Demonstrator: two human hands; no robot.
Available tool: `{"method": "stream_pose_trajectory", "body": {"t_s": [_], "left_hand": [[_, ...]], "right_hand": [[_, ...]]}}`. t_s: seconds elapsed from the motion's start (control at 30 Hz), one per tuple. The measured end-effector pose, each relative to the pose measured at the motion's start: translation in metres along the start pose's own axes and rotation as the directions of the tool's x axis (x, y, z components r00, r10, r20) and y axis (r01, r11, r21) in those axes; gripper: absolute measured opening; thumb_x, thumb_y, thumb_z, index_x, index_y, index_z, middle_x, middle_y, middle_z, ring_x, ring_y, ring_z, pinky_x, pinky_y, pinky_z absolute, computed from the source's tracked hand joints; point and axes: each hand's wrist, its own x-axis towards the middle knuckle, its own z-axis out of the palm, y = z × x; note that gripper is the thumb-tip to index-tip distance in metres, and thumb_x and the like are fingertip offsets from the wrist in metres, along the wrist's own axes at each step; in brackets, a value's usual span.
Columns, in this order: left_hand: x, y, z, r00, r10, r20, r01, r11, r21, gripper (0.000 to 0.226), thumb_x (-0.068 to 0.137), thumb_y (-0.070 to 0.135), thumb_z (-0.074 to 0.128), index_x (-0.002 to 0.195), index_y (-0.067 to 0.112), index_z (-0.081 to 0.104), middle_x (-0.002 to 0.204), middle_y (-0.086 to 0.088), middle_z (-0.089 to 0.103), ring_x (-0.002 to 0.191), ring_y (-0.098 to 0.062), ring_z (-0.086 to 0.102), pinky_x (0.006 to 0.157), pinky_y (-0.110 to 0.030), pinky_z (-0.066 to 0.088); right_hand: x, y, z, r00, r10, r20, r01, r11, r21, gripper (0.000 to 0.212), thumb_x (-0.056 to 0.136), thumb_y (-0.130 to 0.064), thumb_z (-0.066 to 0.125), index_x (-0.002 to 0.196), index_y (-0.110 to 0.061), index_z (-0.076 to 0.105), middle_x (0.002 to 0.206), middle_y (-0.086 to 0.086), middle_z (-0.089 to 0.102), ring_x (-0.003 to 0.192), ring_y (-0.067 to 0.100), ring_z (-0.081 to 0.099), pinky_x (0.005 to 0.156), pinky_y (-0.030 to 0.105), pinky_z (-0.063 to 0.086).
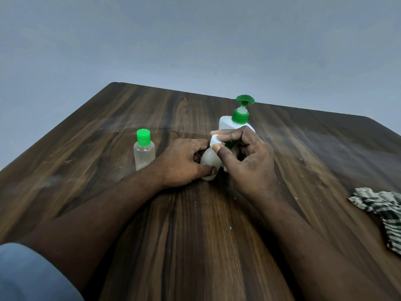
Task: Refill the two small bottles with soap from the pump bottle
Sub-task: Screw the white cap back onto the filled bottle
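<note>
White small bottle (209,159) stands on the surface, clamped in left hand (182,164) grip. Right hand (249,161) grip pinches its cap (216,141). Pump bottle (236,122) just behind; clear bottle (144,153) left. Keep body upright, twist cap alone.

No readable text; only tiny, illegible white lettering on the green label (229,145) of the pump bottle (225,125).
</note>
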Motion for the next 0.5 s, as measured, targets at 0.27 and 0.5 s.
{"method": "stream_pose_trajectory", "body": {"t_s": [0.27, 0.5], "left_hand": [[0.0008, -0.0004, -0.0001, 1.000, 0.013, 0.002, -0.013, 1.000, -0.009, 0.037, 0.078, 0.034, 0.080, 0.114, 0.033, 0.070, 0.093, 0.014, 0.072, 0.078, -0.003, 0.067, 0.070, -0.030, 0.055], [-0.0002, -0.0011, -0.0005, 1.000, 0.001, 0.000, -0.001, 1.000, -0.005, 0.033, 0.077, 0.029, 0.081, 0.106, 0.037, 0.068, 0.090, 0.015, 0.072, 0.076, -0.004, 0.067, 0.069, -0.032, 0.055]], "right_hand": [[-0.0006, -0.0023, 0.0002, 0.999, -0.032, 0.009, 0.032, 0.999, 0.036, 0.009, 0.091, -0.009, 0.077, 0.095, -0.011, 0.069, 0.116, -0.008, 0.077, 0.067, 0.024, 0.067, 0.061, 0.045, 0.058], [0.0000, -0.0034, 0.0012, 0.999, 0.030, -0.019, -0.029, 0.999, 0.027, 0.014, 0.086, -0.016, 0.084, 0.093, -0.018, 0.072, 0.108, -0.012, 0.077, 0.064, 0.029, 0.061, 0.059, 0.047, 0.056]]}}
